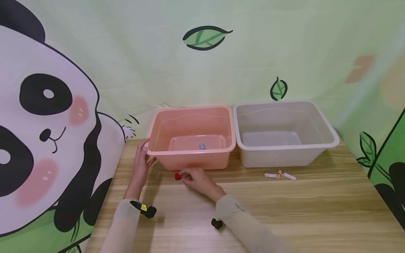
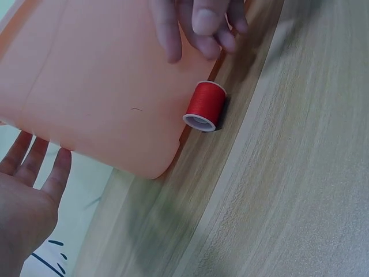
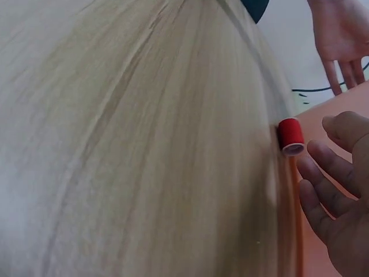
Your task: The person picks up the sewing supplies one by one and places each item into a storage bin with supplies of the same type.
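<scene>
A spool of red thread [image 1: 178, 176] lies on its side on the wooden table, by the front base of a pink bin [image 1: 190, 160]. My right hand [image 1: 197, 181] is just to the right of the spool, fingers slightly bent. Both wrist views show a small gap between the right fingertips and the spool [image 2: 206, 105]. My left hand [image 1: 141, 163] rests against the left end of the pink bin at its rim, with fairly straight fingers. Inside that bin lies a small blue-grey cylinder [image 1: 202, 146], too small to identify.
A light grey bin [image 1: 275, 157] stands right beside the pink one. Two small pink-and-white items [image 1: 287, 175] lie on the table in front of it. A printed panda curtain [image 1: 142, 70] hangs behind and at the sides of the table [image 1: 284, 211].
</scene>
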The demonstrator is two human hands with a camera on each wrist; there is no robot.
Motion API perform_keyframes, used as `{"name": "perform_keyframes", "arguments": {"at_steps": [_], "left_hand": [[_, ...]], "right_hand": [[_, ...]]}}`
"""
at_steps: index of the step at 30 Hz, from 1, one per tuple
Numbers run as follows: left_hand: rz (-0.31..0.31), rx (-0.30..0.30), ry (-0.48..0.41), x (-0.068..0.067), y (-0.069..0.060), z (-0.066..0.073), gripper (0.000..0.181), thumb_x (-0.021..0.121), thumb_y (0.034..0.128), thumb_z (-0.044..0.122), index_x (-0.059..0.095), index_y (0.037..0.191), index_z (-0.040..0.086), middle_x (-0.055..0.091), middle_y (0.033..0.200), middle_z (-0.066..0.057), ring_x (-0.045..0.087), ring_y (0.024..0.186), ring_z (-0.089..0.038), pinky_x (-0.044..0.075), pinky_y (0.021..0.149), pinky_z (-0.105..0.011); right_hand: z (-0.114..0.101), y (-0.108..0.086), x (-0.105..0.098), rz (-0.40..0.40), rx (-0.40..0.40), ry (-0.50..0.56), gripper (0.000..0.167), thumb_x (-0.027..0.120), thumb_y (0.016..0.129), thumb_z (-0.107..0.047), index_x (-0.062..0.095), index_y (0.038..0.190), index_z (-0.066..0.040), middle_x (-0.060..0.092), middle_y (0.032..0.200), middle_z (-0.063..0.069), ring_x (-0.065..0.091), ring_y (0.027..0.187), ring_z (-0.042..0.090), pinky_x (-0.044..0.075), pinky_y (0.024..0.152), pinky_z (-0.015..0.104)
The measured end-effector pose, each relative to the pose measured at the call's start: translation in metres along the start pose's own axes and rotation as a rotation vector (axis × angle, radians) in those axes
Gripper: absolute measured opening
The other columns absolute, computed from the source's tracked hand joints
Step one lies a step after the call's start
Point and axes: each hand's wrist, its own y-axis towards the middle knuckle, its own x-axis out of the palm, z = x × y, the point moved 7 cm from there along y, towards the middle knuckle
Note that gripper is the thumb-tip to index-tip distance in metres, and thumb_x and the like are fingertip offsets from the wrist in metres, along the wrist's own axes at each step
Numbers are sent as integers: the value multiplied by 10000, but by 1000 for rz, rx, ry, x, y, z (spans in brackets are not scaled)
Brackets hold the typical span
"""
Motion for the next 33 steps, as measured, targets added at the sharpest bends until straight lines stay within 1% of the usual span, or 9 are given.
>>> {"name": "perform_keyframes", "arguments": {"at_steps": [3,7,10,14,17,19,24,26,33], "left_hand": [[-3,-5,-21,-1,1,-1,475,351,1102,463,353,1544,289,321,1602,45,407,1440,-278,401,1139,-519],[-16,-15,-29,-1,3,-2,461,331,1115,404,336,1555,267,301,1613,17,382,1453,-306,428,1118,-463],[-22,-20,-27,-1,4,-1,461,327,1117,394,328,1560,266,289,1619,5,373,1457,-315,442,1095,-429],[-16,-21,-26,-2,3,-2,469,344,1106,443,338,1552,297,294,1615,34,386,1450,-289,447,1096,-428],[-14,-13,-19,-2,2,-2,474,355,1096,478,349,1542,318,300,1611,48,392,1446,-279,451,1097,-430],[-20,-10,-17,-1,1,0,479,353,1096,478,342,1545,313,295,1614,44,385,1451,-285,446,1103,-439],[-36,-20,-27,5,-5,14,471,335,1113,409,325,1557,253,283,1622,5,368,1460,-310,412,1126,-491],[-35,-28,-23,7,-9,19,464,333,1115,392,328,1556,247,282,1622,1,370,1459,-308,401,1134,-508],[-27,-32,-24,7,-12,20,468,341,1114,391,328,1559,245,280,1627,3,370,1459,-313,388,1147,-521]], "right_hand": [[4,1,4,5,9,6,247,720,945,-81,716,1183,-16,726,987,65,682,893,134,556,811,209],[8,4,9,17,23,-9,279,720,935,-50,705,1210,-7,724,976,70,679,871,137,556,788,213],[12,7,13,37,38,-72,283,725,927,-55,708,1208,-28,722,939,35,665,838,107,544,765,201],[15,10,17,66,63,-166,252,743,922,-115,725,1171,-86,719,890,-23,648,801,69,529,737,198],[17,12,19,82,84,-200,214,758,920,-156,736,1129,-118,716,874,-49,644,787,55,524,722,196],[17,12,20,96,97,-208,194,762,921,-165,743,1111,-128,717,876,-58,644,788,49,523,719,194],[18,9,20,117,116,-199,167,768,912,-173,758,1077,-146,717,870,-68,648,795,51,512,698,188],[18,8,21,111,114,-201,175,775,905,-186,761,1076,-153,718,899,-66,647,815,55,515,710,191],[15,4,22,90,86,-223,205,781,904,-229,766,1094,-155,710,1038,-28,651,910,101,543,807,242]]}}
